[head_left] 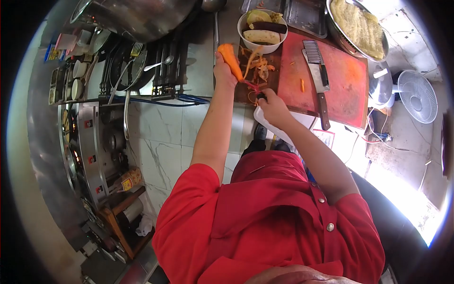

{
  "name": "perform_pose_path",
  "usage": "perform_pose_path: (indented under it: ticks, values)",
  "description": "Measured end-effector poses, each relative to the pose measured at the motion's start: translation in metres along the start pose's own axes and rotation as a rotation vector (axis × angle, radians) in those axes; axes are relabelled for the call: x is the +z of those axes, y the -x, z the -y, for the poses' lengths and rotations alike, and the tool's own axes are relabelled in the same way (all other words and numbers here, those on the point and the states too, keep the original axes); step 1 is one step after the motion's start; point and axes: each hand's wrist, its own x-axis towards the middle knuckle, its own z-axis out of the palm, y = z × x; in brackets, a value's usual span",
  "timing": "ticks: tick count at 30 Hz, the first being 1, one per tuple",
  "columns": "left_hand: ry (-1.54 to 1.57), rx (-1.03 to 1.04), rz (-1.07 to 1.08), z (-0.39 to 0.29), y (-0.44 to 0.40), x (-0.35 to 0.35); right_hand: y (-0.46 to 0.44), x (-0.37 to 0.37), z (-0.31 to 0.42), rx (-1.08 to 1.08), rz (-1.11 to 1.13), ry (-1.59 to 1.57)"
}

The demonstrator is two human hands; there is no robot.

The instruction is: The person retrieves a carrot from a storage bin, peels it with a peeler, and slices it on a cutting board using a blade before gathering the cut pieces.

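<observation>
Where the left hand [224,74] curls around its side, the carrot [230,59] is held up over the front of the counter, just left of a loose heap of peelings [261,70]. Its long axis runs obliquely: the thick end points away from the person and a little leftward, while the narrow end slants back toward the right hand [273,108]. It should handle as a stiff, fairly light piece, unlikely to bruise but probably slick where its surface looks bare and moist; the broad upper half seems the surest place to grip, leaving the thin tip clear of the fingers.

The right hand is closed around the dark handle of what looks like a peeler [252,86], whose reddish head lies at the carrot's narrow end; whether the two touch cannot be told.

Beyond the peelings is a white bowl [268,48] of pale and dark pieces. To the right, a red cutting board [347,90] bears a wooden-handled cleaver [315,75] and a ridged cutter [311,51], the cutter lying partly across the cleaver's blade.
</observation>
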Motion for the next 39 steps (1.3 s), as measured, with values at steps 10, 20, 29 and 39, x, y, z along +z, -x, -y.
perform_pose_path:
  ticks: [10, 20, 29, 39]
  values:
    - [0.089, -0.053, 0.029, -0.012, -0.011, -0.011, -0.022, -0.041, 0.037, -0.047, 0.027, 0.281]
    - [0.281, -0.134, 0.571, -0.042, 0.030, 0.023, -0.043, -0.054, 0.073, -0.290, -0.277, 0.054]
    - [0.182, -0.040, 0.466, -0.041, 0.045, 0.056, -0.020, -0.045, 0.120, -0.412, -0.373, 0.324]
    - [0.094, 0.083, 0.048, -0.019, 0.001, 0.023, -0.006, -0.019, 0.037, -0.306, -0.192, 0.233]
